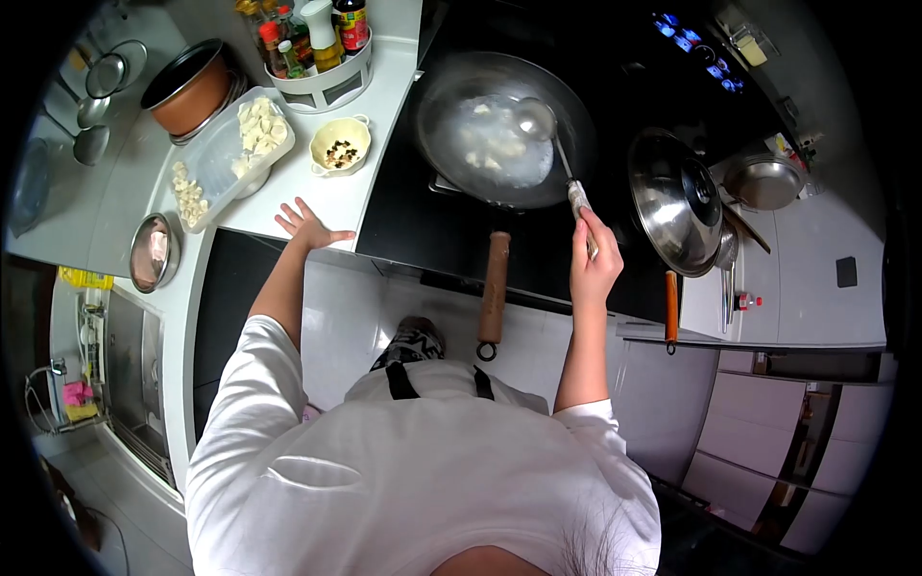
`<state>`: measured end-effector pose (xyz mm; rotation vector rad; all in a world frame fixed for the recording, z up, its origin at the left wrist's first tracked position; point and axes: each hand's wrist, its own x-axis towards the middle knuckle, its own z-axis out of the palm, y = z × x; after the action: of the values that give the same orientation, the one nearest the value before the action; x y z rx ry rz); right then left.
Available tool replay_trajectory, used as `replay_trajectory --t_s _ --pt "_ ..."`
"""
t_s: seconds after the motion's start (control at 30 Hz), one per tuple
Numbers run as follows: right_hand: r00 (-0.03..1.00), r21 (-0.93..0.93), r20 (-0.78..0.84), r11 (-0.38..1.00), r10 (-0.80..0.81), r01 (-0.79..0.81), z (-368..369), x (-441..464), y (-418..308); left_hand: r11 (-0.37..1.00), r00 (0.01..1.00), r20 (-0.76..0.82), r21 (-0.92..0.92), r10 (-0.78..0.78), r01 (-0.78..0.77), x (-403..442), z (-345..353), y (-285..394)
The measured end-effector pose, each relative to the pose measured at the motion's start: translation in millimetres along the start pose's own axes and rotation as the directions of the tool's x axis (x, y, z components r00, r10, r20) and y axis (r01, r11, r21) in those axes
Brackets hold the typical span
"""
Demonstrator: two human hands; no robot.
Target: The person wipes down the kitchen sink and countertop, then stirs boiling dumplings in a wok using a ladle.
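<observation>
My right hand (595, 256) is wrapped round the handle of a metal ladle (535, 119), whose bowl is in the wok (439, 154). Cloudy liquid with pale pieces (495, 144) fills the middle of the wok, which sits on the black stove. My left hand (305, 228) rests on the white counter edge with its fingers spread, holding nothing. Just beyond it stands a small cream bowl (340, 145) with dark and light bits inside. Left of that bowl, a clear plastic tray (219, 144) carries white dumpling-like pieces.
The wok's wooden handle (495, 288) juts out over the counter's front edge. A domed metal lid (672, 202) lies right of the wok. Behind the tray are a brown pot (187, 101) and a bottle rack (327, 88). A metal bowl (154, 252) sits far left.
</observation>
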<state>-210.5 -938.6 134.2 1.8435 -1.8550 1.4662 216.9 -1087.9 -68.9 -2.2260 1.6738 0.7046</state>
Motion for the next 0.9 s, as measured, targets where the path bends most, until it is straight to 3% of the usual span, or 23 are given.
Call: replay_trajectory --t_s 0.23,0.33,0.37,0.43,0.53,0.67,0.9 --pt "1.0 -0.098 0.015 0.995 0.01 -0.008 16.9 17.5 29.2 1.0 1.0 0.01 -0.029 -0.009 0.01 -2.9 -2.2 1.9" --pt "0.997 -0.034 0.008 0.996 0.081 -0.081 27.4 22.6 36.5 0.999 1.0 0.008 -0.031 -0.014 0.015 -2.2 -2.3 2.0" --pt "0.98 0.072 0.024 0.978 0.196 -0.197 28.7 21.6 35.8 0.999 1.0 0.012 -0.031 -0.019 0.02 -2.6 -1.9 1.8" --pt "0.912 0.275 0.082 0.871 0.401 -0.407 31.7 26.0 24.1 0.999 1.0 0.012 -0.034 -0.026 0.026 -3.9 -2.7 2.7" --pt "0.857 0.408 0.104 0.764 0.505 -0.5 28.5 24.8 20.7 0.998 1.0 0.009 -0.067 -0.014 0.014 -6.6 -4.0 2.6" --pt "0.749 0.522 0.134 0.596 0.649 -0.61 10.0 21.2 17.0 0.996 1.0 -0.01 -0.084 -0.011 0.01 -5.8 -1.3 2.4" --pt "0.606 0.535 0.1 0.471 0.789 -0.702 -11.3 22.7 2.5 0.994 1.0 -0.03 -0.114 0.002 -0.005 -16.1 -6.0 4.0"
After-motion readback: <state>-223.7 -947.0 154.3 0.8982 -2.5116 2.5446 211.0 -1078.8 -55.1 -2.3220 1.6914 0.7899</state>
